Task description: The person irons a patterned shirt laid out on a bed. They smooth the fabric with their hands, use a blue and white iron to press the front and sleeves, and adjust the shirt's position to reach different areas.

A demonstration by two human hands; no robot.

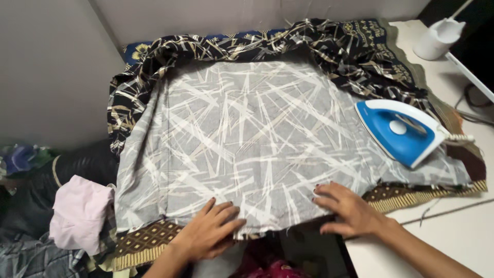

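Note:
A grey cloth [257, 139] with a pale streak pattern lies spread flat, inside out, its dark patterned side bunched along the far and left edges. My left hand [208, 234] rests flat on the cloth's near edge, fingers apart. Over to the right, my right hand [347, 208] presses on the same near edge, fingers spread. A blue and white iron [400, 131] lies on its side on the cloth's right part, apart from both hands.
A patterned blanket [427, 193] with a gold-brown border pads the surface under the cloth. A white cup-shaped object [437, 37] stands on the white table at the far right. A pink garment [80, 213] and other clothes are heaped at the left. A grey wall rises behind.

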